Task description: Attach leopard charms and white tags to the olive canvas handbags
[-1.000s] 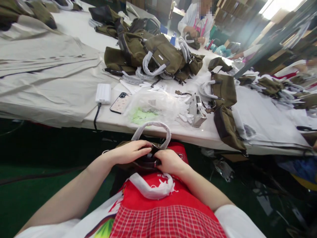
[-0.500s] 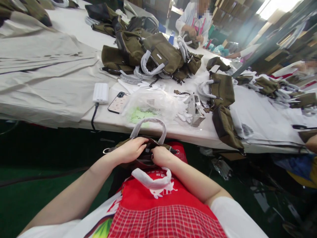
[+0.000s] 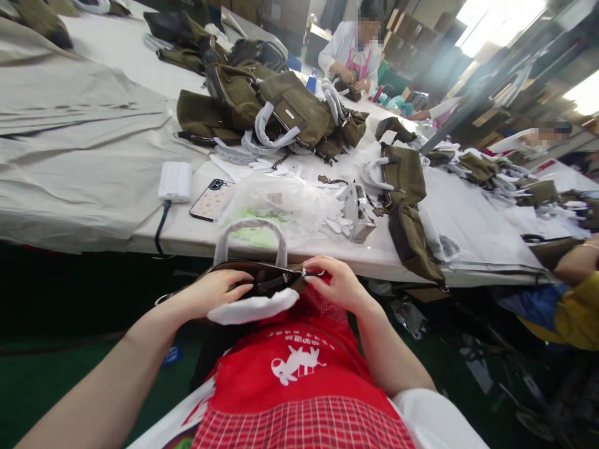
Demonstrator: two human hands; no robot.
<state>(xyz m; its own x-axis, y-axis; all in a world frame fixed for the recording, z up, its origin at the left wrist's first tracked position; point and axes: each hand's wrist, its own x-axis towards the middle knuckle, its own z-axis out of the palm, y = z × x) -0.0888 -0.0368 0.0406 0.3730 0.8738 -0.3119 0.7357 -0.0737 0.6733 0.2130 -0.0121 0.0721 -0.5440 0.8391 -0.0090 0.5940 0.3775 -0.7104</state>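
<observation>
A red apron (image 3: 299, 368) covers the lap, and the wrapped near handle (image 3: 255, 308) of an olive bag (image 3: 269, 274) flops towards it. The bag sits at the lap, just short of the surface (image 3: 374, 265), its mouth gaping upward. The left hand (image 3: 218, 292) lies over the near rim, thumb apart from the other fingers; whether the tips grip anything inside, I cannot tell. The right hand (image 3: 334, 280) has thumb and forefinger pinching a small metal piece (image 3: 304, 272) at the bag's right end.

With so little to hold, that pinch could slip if the bag shifts on the lap; were the left hand to lose the rim, the mouth could sag shut. The near handle could also get in the way, lying so close to the opening (its pale wrapping looks loose enough to snag).

Inside the bag there is dark lining and a dark strap-like piece; the depth is hidden. Past the wrapped far handle (image 3: 250, 224), a clear plastic bag (image 3: 276, 193) shows something light green (image 3: 257, 235) through its film. To its right stands a small grey box (image 3: 360, 215), its contents unclear. Farther on, more olive bags (image 3: 299, 106) are heaped, insides mostly unseen, and beyond them a co-worker (image 3: 350, 50) handles something dark.
</observation>
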